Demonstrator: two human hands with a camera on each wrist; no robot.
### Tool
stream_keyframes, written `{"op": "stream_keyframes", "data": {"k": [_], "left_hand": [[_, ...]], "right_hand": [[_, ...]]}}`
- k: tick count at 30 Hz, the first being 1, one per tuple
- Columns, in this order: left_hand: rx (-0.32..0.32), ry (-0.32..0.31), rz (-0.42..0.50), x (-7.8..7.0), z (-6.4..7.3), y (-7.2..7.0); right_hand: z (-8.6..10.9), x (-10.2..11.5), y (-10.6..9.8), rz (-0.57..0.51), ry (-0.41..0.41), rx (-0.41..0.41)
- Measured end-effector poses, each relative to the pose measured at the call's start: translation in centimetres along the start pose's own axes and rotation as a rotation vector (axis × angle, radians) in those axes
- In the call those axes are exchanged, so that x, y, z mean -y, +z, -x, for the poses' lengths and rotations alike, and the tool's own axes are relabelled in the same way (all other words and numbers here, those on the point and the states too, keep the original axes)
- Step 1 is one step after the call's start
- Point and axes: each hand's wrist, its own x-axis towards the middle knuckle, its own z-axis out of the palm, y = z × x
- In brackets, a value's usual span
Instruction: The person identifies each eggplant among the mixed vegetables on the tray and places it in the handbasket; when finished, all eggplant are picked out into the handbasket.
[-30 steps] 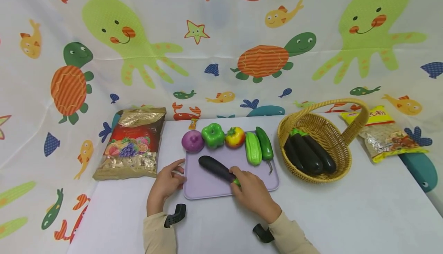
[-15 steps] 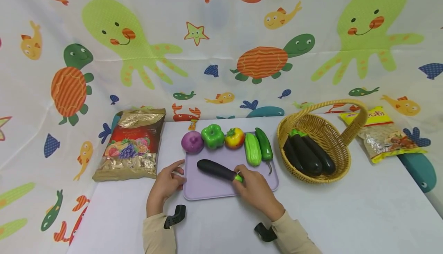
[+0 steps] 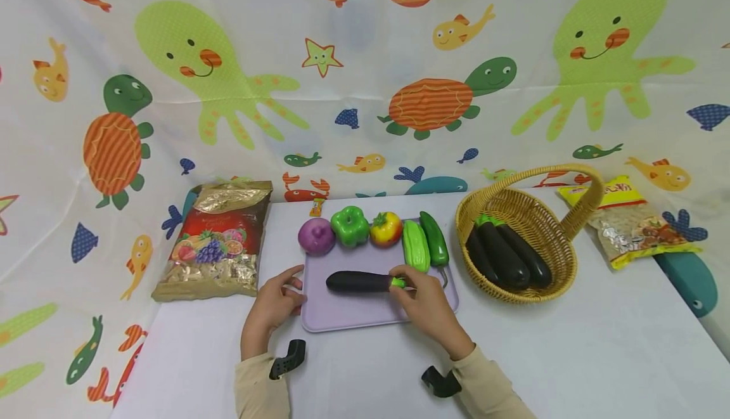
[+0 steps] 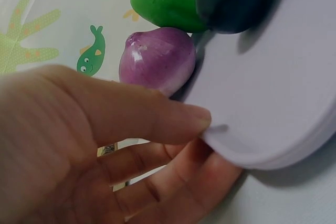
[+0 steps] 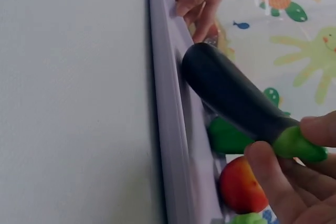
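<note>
A dark purple eggplant [image 3: 359, 281] lies level across the middle of the lilac tray [image 3: 342, 317] in the head view; whether it touches the surface I cannot tell. My right hand [image 3: 424, 305] pinches its green stem end between thumb and fingers, and the right wrist view shows the eggplant [image 5: 231, 90] slanting from that grip. At the tray's left edge, my left hand [image 3: 275, 302] holds the rim. In the left wrist view its thumb [image 4: 178, 121] is on top and the other fingers are underneath. Beside that hand is a purple onion [image 3: 316, 236].
Along the tray's back sit a green bell pepper [image 3: 350, 226], a red-yellow tomato [image 3: 386, 229], a light green cucumber-like vegetable [image 3: 416, 246] and a green chili pepper [image 3: 435, 238]. A wicker basket [image 3: 561, 273] holds eggplants at right. Bags [image 3: 217, 241] flank both sides.
The eggplant has turned from a diagonal to nearly level as my right hand moved slightly right, its grip now at the stem end. My left hand has stayed at the tray's edge.
</note>
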Motion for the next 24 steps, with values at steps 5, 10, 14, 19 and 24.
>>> {"op": "stream_keyframes", "data": {"k": [5, 10, 14, 19, 24], "left_hand": [[0.007, -0.001, -0.01, -0.09, 0.04, -0.03], [0.01, 0.001, -0.009, -0.11, 0.08, -0.03], [0.01, -0.004, -0.006, -0.05, 0.12, -0.01], [0.008, -0.008, -0.002, -0.01, 0.15, -0.02], [0.009, -0.006, -0.004, -0.04, 0.12, 0.0]], "right_hand": [[0.0, 0.01, -0.16, -0.103, 0.047, -0.047], [-0.18, 0.05, -0.35, -0.195, 0.112, -0.095], [-0.31, 0.09, -0.47, -0.263, 0.148, -0.124], [-0.47, -0.08, -0.47, -0.304, 0.19, -0.141], [-0.51, -0.11, -0.44, -0.416, 0.215, -0.13]]}}
